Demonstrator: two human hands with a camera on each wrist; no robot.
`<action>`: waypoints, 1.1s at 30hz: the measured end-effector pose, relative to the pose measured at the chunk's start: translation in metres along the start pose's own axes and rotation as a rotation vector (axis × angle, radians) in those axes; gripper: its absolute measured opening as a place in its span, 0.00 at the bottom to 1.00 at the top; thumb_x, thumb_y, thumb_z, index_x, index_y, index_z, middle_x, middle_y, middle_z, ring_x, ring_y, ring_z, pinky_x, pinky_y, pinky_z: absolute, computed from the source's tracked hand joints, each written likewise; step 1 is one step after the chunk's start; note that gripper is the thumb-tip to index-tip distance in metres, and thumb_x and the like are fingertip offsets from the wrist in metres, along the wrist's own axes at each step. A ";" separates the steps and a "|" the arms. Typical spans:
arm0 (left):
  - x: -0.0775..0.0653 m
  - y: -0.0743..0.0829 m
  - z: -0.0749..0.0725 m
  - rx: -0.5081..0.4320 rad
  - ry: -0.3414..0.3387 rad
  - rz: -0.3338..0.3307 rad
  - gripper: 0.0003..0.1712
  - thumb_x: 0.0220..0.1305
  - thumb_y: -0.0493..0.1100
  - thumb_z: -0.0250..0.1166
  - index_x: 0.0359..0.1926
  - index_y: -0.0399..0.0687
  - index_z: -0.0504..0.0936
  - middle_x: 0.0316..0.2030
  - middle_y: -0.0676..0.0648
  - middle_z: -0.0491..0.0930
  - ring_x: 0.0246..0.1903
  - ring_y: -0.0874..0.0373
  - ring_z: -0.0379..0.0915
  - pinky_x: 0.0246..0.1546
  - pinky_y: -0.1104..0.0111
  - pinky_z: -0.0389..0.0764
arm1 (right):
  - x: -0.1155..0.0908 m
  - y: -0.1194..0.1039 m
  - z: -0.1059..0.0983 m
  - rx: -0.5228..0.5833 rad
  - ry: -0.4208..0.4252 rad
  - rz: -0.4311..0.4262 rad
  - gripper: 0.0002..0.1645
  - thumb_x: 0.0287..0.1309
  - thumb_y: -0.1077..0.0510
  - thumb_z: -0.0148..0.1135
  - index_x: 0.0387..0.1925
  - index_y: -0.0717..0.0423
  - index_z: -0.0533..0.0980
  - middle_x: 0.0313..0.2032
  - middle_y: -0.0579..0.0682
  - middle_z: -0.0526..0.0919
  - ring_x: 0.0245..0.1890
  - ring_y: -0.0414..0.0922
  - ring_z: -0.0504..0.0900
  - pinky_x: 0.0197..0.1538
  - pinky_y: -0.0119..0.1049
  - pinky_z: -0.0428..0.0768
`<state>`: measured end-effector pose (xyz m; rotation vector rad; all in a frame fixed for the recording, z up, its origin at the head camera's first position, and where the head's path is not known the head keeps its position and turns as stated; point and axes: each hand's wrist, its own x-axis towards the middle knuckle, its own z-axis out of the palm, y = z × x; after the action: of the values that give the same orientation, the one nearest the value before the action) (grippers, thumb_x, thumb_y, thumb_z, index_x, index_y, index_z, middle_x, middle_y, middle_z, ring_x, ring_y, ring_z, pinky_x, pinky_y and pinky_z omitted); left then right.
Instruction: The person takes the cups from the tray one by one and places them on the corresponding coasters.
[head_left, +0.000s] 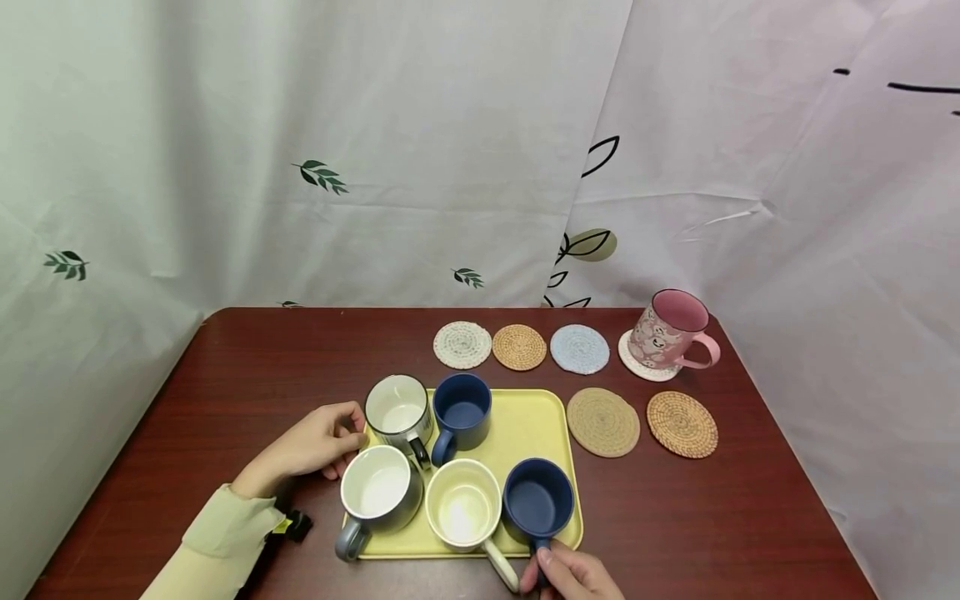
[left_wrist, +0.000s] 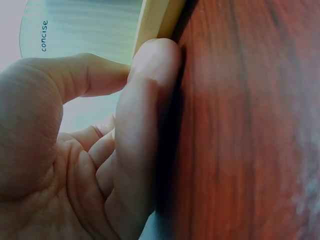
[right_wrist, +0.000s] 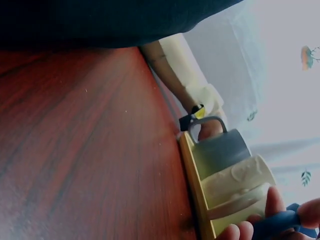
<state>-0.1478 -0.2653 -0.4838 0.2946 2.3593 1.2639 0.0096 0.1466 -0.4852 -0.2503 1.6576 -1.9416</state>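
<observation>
yellow tray (head_left: pixel 525 425) with five mugs (head_left: pixel 462 504), bottom centre of frame, left hand (head_left: pixel 322 442) with fingers pinched on its left rim, right hand (head_left: pixel 573 575) fingers closed snug round lower navy mug (head_left: pixel 538 500) handle (head_left: pixel 540 543), pink mug (head_left: pixel 654 337) chilling at right

Right grip (head_left: pixel 576 573) cut off below in head view
Its fingers (head_left: pixel 557 572) partly hide the nearer navy mug's (head_left: pixel 538 496) handle (head_left: pixel 541 543); a pink mug (head_left: pixel 658 337) partly covers its coaster (head_left: pixel 649 373).
</observation>
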 end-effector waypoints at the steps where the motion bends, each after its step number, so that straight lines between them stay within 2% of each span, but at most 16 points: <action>1: 0.000 0.000 0.000 -0.001 -0.001 -0.001 0.08 0.69 0.38 0.63 0.40 0.40 0.73 0.16 0.48 0.79 0.14 0.60 0.77 0.13 0.64 0.81 | 0.000 0.000 0.000 0.002 -0.002 0.001 0.29 0.81 0.53 0.44 0.41 0.81 0.72 0.23 0.41 0.76 0.21 0.28 0.73 0.26 0.19 0.72; 4: 0.000 0.001 -0.001 -0.002 -0.002 -0.004 0.07 0.69 0.38 0.63 0.40 0.40 0.73 0.17 0.48 0.79 0.14 0.60 0.78 0.13 0.63 0.81 | 0.000 0.000 0.000 -0.023 0.009 -0.012 0.28 0.81 0.54 0.42 0.37 0.80 0.71 0.18 0.56 0.67 0.19 0.28 0.71 0.23 0.19 0.68; 6: 0.000 0.001 0.000 0.002 -0.001 -0.002 0.07 0.69 0.38 0.63 0.40 0.40 0.73 0.16 0.49 0.79 0.14 0.60 0.77 0.13 0.64 0.81 | 0.000 -0.001 0.000 -0.059 0.032 -0.021 0.27 0.81 0.55 0.42 0.35 0.77 0.71 0.18 0.63 0.63 0.18 0.27 0.69 0.21 0.20 0.66; 11: 0.000 0.002 0.000 0.005 -0.001 0.003 0.07 0.69 0.38 0.63 0.40 0.40 0.73 0.16 0.49 0.79 0.14 0.60 0.77 0.13 0.63 0.81 | -0.001 -0.002 -0.002 -0.119 0.088 -0.011 0.26 0.81 0.55 0.41 0.31 0.72 0.72 0.15 0.56 0.62 0.17 0.27 0.67 0.18 0.22 0.62; 13: 0.000 0.002 0.000 0.002 -0.002 0.001 0.07 0.69 0.38 0.64 0.40 0.40 0.73 0.16 0.49 0.79 0.14 0.60 0.77 0.13 0.64 0.81 | -0.001 -0.001 -0.004 -0.140 0.085 -0.036 0.25 0.81 0.57 0.40 0.30 0.70 0.71 0.15 0.57 0.62 0.17 0.27 0.66 0.18 0.23 0.62; 15: 0.000 0.003 -0.001 -0.006 -0.003 0.001 0.08 0.69 0.38 0.64 0.40 0.40 0.73 0.16 0.48 0.79 0.14 0.60 0.77 0.12 0.64 0.81 | -0.002 -0.001 -0.005 -0.165 0.074 -0.081 0.24 0.81 0.59 0.38 0.29 0.68 0.70 0.17 0.64 0.61 0.18 0.26 0.66 0.18 0.24 0.62; 18: -0.001 0.004 -0.001 -0.023 -0.004 0.002 0.09 0.68 0.38 0.65 0.41 0.39 0.73 0.16 0.49 0.79 0.14 0.61 0.77 0.12 0.65 0.80 | -0.003 -0.002 -0.008 -0.193 0.074 -0.106 0.23 0.81 0.61 0.38 0.28 0.66 0.69 0.18 0.64 0.62 0.20 0.25 0.67 0.20 0.24 0.63; 22: -0.002 0.005 -0.001 -0.029 -0.001 -0.004 0.10 0.68 0.39 0.65 0.41 0.39 0.73 0.16 0.50 0.79 0.14 0.61 0.77 0.12 0.65 0.81 | -0.006 -0.003 -0.012 -0.172 0.086 -0.046 0.24 0.81 0.58 0.39 0.28 0.68 0.68 0.20 0.63 0.62 0.20 0.27 0.66 0.21 0.25 0.63; 26: -0.001 0.005 -0.001 -0.012 0.000 -0.001 0.10 0.68 0.39 0.65 0.41 0.39 0.73 0.16 0.49 0.79 0.14 0.61 0.77 0.12 0.65 0.81 | -0.007 -0.005 -0.016 -0.117 0.070 -0.010 0.27 0.82 0.55 0.40 0.27 0.72 0.65 0.20 0.64 0.60 0.18 0.32 0.62 0.20 0.27 0.59; 28: -0.001 0.004 -0.001 -0.007 -0.002 0.007 0.09 0.68 0.38 0.65 0.41 0.39 0.73 0.16 0.48 0.79 0.14 0.61 0.77 0.12 0.65 0.81 | -0.007 -0.006 -0.018 -0.090 0.054 -0.014 0.28 0.82 0.55 0.39 0.27 0.74 0.64 0.20 0.66 0.60 0.16 0.38 0.60 0.19 0.29 0.57; 33: -0.001 0.003 -0.001 0.004 0.002 -0.004 0.08 0.69 0.38 0.64 0.40 0.40 0.73 0.16 0.48 0.79 0.14 0.61 0.77 0.13 0.64 0.81 | -0.009 -0.011 -0.022 -0.082 0.044 -0.056 0.28 0.82 0.56 0.38 0.27 0.74 0.63 0.21 0.67 0.61 0.16 0.50 0.62 0.19 0.33 0.64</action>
<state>-0.1477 -0.2643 -0.4803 0.2902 2.3633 1.2577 0.0025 0.1707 -0.4776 -0.2902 1.7786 -1.9349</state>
